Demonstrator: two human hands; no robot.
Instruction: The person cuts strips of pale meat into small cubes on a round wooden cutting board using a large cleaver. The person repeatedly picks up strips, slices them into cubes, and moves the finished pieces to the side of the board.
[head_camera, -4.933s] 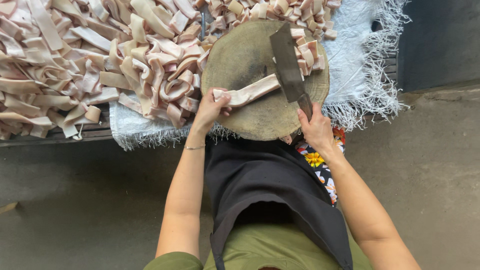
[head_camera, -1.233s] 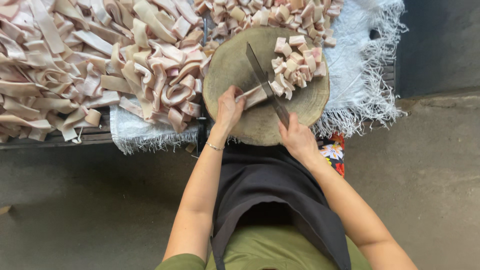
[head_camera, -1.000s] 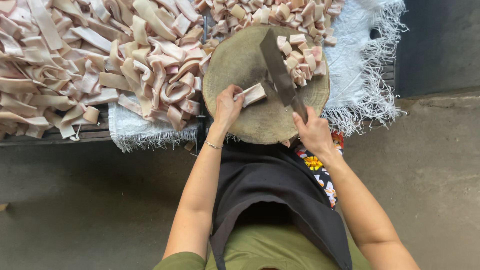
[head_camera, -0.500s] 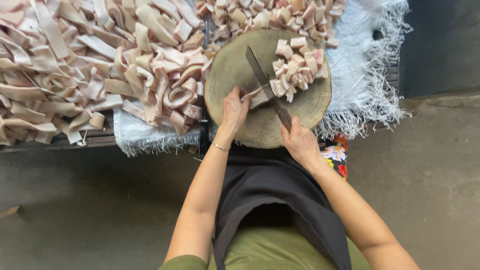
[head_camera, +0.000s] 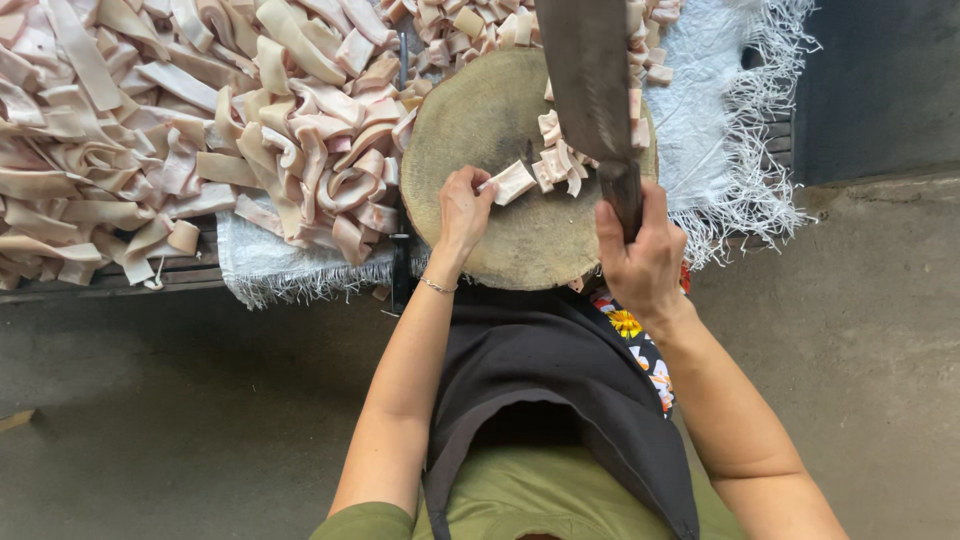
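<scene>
Now one cleaver (head_camera: 590, 90), one block (head_camera: 500, 160), two hands.

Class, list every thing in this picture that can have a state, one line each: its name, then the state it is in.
Cleaver: raised above the block, handle gripped by the right hand.
Last piece of strip: short, pinned on the block by the left hand.
Round wooden chopping block: flat, cut pieces heaped on it.
Uncut strips: piled left of the block.
White cloth: spread out, fringe frayed.

Rough wooden block (head_camera: 500, 150), seemingly dull metal cleaver (head_camera: 590, 80)
</scene>
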